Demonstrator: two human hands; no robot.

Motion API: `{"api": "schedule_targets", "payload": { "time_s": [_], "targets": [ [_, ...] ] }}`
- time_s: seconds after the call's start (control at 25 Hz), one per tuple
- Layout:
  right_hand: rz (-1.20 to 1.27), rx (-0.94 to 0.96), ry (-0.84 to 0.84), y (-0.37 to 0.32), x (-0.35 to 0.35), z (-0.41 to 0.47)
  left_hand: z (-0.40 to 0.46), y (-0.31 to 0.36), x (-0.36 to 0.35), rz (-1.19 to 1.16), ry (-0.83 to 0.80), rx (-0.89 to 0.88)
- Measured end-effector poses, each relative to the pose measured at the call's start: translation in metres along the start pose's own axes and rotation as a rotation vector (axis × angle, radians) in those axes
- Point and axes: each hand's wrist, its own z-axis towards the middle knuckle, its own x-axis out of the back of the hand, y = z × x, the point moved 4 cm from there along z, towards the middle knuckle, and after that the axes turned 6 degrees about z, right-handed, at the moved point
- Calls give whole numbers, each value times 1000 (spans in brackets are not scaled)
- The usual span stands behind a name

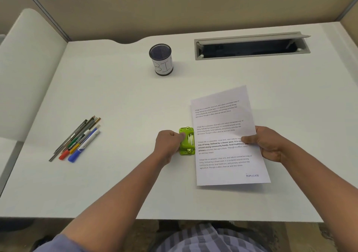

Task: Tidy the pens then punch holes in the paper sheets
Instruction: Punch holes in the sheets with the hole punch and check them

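We are at the punching step: the paper (226, 135) sits with its left edge in the green hole punch (187, 140), our right hand (269, 145) pinching it, our left hand (168, 143) closed on the punch, pressing down next on the surface (116, 174).

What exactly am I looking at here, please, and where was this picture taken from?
There is no machine here. It is one picture from a wide-angle camera worn on a person's head, looking down at their own bare hands over a white desk. The left hand presses on a small green hole punch. The right hand grips a printed paper sheet by its right edge, with the sheet's left edge at the punch. To the left lies a loose bunch of pens. Further back stands a mesh pen cup, which looks empty, beside an open cable slot.
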Motion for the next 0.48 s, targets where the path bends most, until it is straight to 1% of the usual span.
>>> {"api": "schedule_targets", "payload": {
  "time_s": [0.48],
  "targets": [
    [-20,15,-1,0,-1,7,3,-2,2,-28,2,27]
  ]
}}
